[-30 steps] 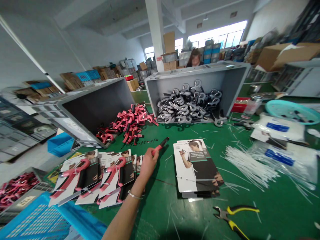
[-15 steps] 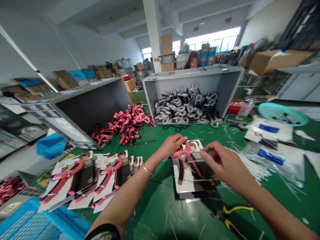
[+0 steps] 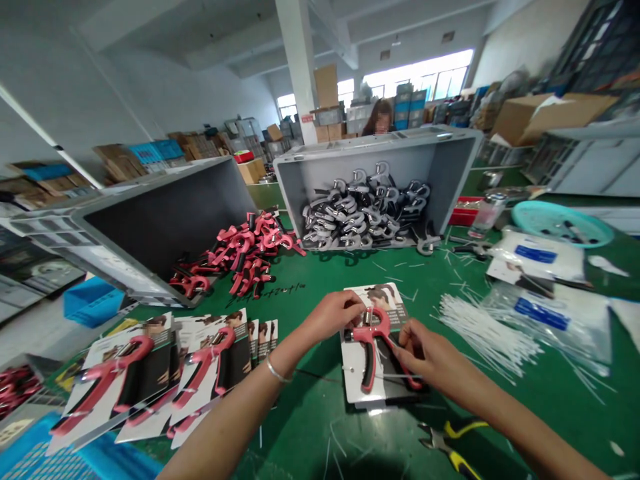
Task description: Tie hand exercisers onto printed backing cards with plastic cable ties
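Observation:
A red-and-black hand grip strengthener lies on a printed backing card in front of me. My left hand has its fingers closed at the strengthener's spring end, at the upper left. Beside the right handle, my right hand is pinched; what is between its fingertips is too small to make out. A thin white cable tie crosses the lower part of the handles. To the left lie several carded red strengtheners. Yellow-handled cutters rest near my right forearm.
Loose red strengtheners spill from a tipped grey crate. Another grey crate holds grey strengtheners. White cable ties, plastic bags and a turquoise tray are at right. A person is behind the crates.
My right hand has moved down and left, closing its fingers beside the right handle. My left hand stays at the strengthener's top. The view has shifted slightly.

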`<state>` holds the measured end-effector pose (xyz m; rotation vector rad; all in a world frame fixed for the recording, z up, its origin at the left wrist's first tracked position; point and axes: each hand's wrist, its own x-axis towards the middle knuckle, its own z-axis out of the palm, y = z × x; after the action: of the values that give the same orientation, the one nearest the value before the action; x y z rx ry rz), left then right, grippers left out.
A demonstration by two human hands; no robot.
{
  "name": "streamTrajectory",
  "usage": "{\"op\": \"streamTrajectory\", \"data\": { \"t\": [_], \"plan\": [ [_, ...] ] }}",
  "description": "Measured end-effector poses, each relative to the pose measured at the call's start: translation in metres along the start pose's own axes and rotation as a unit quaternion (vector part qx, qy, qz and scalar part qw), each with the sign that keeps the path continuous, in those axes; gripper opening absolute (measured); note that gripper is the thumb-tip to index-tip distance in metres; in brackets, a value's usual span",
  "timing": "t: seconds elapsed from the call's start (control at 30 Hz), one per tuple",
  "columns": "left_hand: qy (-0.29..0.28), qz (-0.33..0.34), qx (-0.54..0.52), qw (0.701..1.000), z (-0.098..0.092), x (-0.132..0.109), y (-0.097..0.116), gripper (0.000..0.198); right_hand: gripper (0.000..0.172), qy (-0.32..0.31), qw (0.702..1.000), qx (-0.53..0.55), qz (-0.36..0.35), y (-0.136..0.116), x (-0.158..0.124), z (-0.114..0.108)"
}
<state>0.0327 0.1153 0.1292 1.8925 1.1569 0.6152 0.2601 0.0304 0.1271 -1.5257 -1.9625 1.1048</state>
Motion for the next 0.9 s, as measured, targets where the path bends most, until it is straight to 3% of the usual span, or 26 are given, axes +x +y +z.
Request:
{"op": "streamTrajectory", "data": {
  "t": [0.1, 0.2, 0.37, 0.4, 0.53, 0.63, 0.73, 0.9],
  "plan": [
    [0.048, 0.053, 0.075, 0.995, 0.005, -0.007, 0.003, 0.025, 0.025, 0.014, 0.997, -0.060, -0.035, 0.000, -0.005, 0.002],
    [0.070, 0.085, 0.094, 0.989, 0.010, -0.010, 0.008, 0.027, 0.023, -0.004, 0.999, -0.035, -0.041, 0.002, -0.011, -0.005],
    [0.072, 0.125, 0.077, 0.987, 0.022, -0.025, 0.014, 0.015, 0.027, -0.192, 0.980, 0.023, -0.037, 0.005, -0.034, -0.038],
    [0.085, 0.127, 0.071, 0.986, 0.024, -0.029, 0.014, 0.011, 0.026, -0.179, 0.983, 0.014, -0.044, 0.003, -0.036, -0.042],
    [0.125, 0.115, 0.051, 0.984, 0.035, -0.037, 0.011, 0.009, 0.015, 0.006, 0.993, -0.045, -0.112, -0.006, -0.027, -0.032],
    [0.150, 0.109, 0.042, 0.982, 0.043, -0.039, 0.009, 0.010, 0.009, 0.021, 0.981, -0.073, -0.178, -0.010, -0.009, -0.005],
    [0.163, 0.116, 0.037, 0.979, 0.047, -0.041, 0.006, 0.009, 0.009, 0.053, 0.977, -0.061, -0.200, -0.008, 0.004, 0.016],
    [0.174, 0.139, 0.045, 0.974, 0.050, -0.042, 0.003, 0.008, 0.013, 0.107, 0.977, 0.035, -0.181, -0.003, 0.013, 0.020]
  ]
}}
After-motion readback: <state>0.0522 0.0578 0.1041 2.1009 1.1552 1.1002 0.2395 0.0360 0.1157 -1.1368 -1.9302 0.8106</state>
